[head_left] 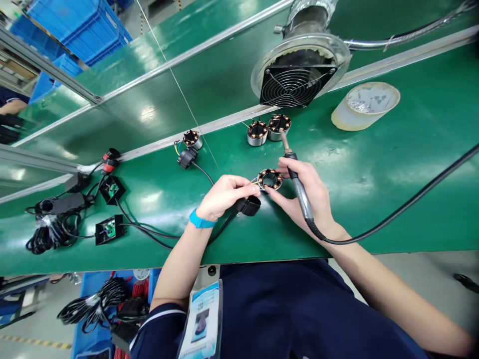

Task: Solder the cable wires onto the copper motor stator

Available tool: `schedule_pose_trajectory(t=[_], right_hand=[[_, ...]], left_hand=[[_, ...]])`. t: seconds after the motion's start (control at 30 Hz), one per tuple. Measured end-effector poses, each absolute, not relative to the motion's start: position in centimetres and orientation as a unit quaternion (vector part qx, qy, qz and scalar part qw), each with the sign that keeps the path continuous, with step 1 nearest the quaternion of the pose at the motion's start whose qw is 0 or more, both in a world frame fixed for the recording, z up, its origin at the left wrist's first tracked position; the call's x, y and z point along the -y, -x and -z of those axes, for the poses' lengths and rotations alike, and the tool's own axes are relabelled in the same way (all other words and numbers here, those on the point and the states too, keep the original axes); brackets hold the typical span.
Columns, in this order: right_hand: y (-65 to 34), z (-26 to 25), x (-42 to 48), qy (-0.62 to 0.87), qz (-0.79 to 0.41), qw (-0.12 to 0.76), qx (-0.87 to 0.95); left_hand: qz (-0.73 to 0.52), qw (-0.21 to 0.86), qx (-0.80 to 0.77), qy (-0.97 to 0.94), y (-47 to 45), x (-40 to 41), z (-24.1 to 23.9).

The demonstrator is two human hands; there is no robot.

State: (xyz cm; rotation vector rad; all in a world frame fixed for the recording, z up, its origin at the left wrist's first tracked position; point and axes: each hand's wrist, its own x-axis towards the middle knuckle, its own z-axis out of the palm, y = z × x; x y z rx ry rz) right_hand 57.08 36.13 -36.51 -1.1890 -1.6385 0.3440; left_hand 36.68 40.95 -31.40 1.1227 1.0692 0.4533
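Note:
My left hand (224,197), with a blue wristband, is closed in a pinch on thin coloured wires (255,182) at the side of a wound motor stator (264,173). Below its fingertips lies a black round housing (249,205) on a cable. My right hand (314,192) grips a soldering iron (301,197), its tip pointing up and away toward the back. Thumb and fingertips of that same hand also steady the stator's right side. Two more stators, a left one (257,135) and a right one (279,125), stand behind; the iron's tip overlaps the right one in view.
A fan-fronted extractor (297,87) hangs at the back. Right of it stands a tilted-looking white tub (357,112). Another stator (192,138) with a black housing (187,157) is left of centre. Open black boxes (110,229) and cable bundles (52,234) lie far left.

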Motion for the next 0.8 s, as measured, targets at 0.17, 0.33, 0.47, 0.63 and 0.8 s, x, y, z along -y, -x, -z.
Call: schedule_pose_trajectory(t=[0.17,0.33,0.47,0.63,0.8], right_hand=[[-57.0,35.9,-36.0,0.472,-0.092,0.534,0.696],[-56.4,35.3,-35.8,0.430,-0.107,0.540,0.716],[-55.8,35.3,-35.9,0.441,-0.095,0.546,0.706],[-55.2,35.0,-35.9,0.482,-0.105,0.579,0.649],[-54.9,35.1,-35.6,0.487,-0.133,0.593,0.627]], left_hand=[[-0.205,0.685,-0.488,-0.500,-36.4,-41.3,31.8],[-0.212,0.691,-0.479,-0.498,-36.3,-41.3,31.9],[-0.210,0.691,-0.475,-0.503,-36.3,-41.3,31.9],[-0.210,0.691,-0.479,-0.499,-36.3,-41.3,31.9],[-0.209,0.688,-0.488,-0.494,-36.4,-41.2,31.8]])
